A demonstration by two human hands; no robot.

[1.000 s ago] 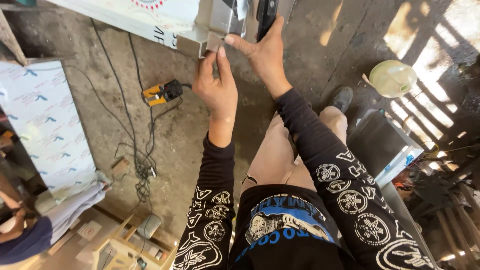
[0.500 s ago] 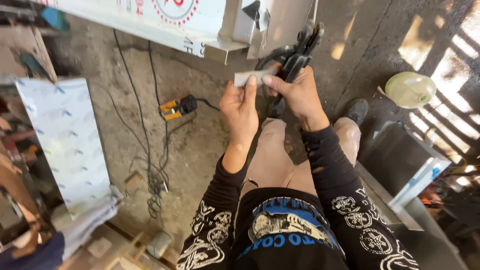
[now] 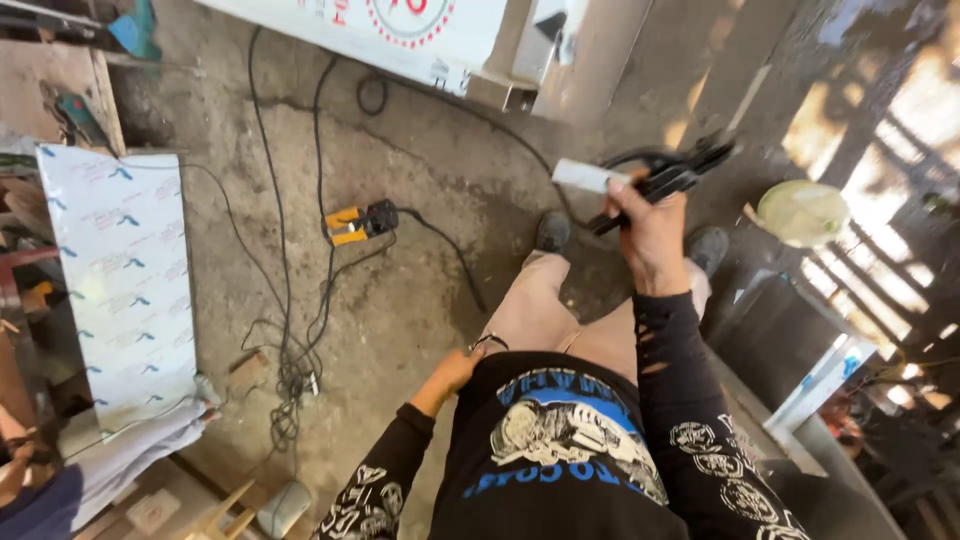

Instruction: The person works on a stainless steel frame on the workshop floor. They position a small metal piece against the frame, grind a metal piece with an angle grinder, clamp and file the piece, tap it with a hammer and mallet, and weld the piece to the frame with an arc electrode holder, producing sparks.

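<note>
The right hand (image 3: 650, 235) is raised at about one o'clock from the person's body. Its fingers are closed tightly around a black long-handled metal hand tool (image 3: 668, 180), whose handles point toward two o'clock. A small flat white strip (image 3: 588, 176) sticks out of the same grip toward ten o'clock, so both sit high above the concrete floor (image 3: 420, 300), over the person's shoes.

The left hand (image 3: 455, 372) hangs low at the hip, at about seven o'clock from the right hand. It is against the edge of the black printed shirt (image 3: 560, 440). Its fingers are mostly hidden, so I cannot tell whether it is open or holding anything.

The step in hand looks like holding the tool and strip together in one fist, well apart from the white printed panel (image 3: 330, 30) at twelve o'clock. Working the strip with the tool would call for a second hand to steady it, since one grip carries both.

On the floor at ten o'clock, a yellow-and-black plug block (image 3: 355, 222) lies among the black cables (image 3: 290, 340).
</note>
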